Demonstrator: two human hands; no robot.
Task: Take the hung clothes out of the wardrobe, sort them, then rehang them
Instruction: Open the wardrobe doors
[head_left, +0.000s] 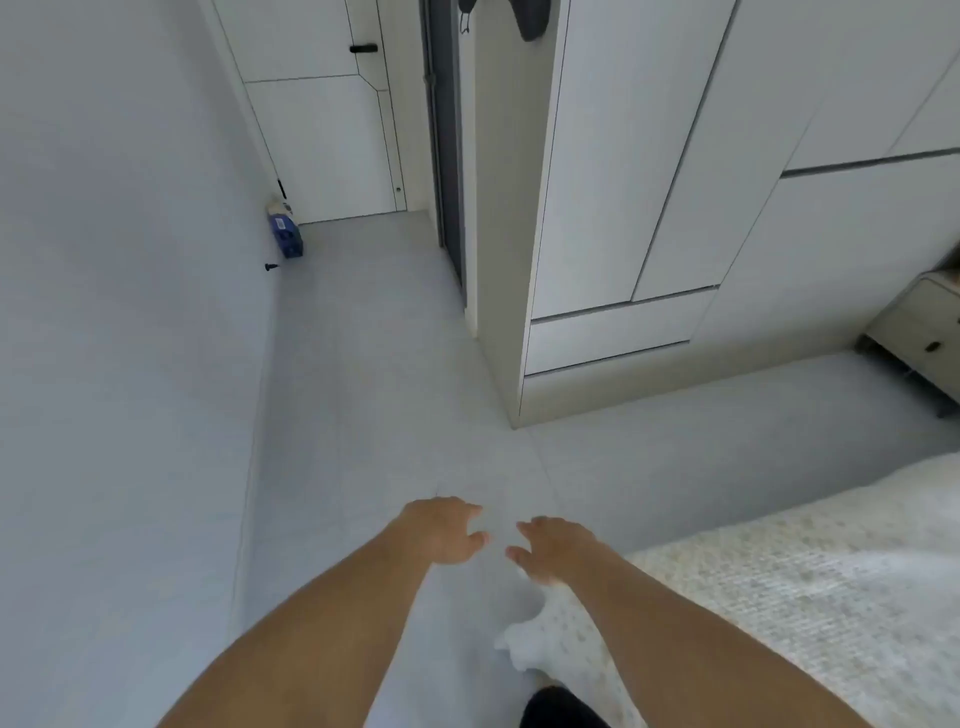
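The white wardrobe (623, 182) stands ahead on the right with its doors closed; no hung clothes show inside. My left hand (441, 530) and my right hand (550, 545) are stretched out side by side over the floor, fingers loosely spread, holding nothing. They are well short of the wardrobe. A dark garment (527, 21) hangs at the top edge by the wardrobe's side panel, mostly cut off by the frame.
A bed with a pale textured cover (805, 597) fills the lower right. A nightstand (919, 332) sits at the right edge. A blue box (287, 234) leans by the left wall near a white door (322, 104). The grey floor (389, 364) runs between wall and wardrobe.
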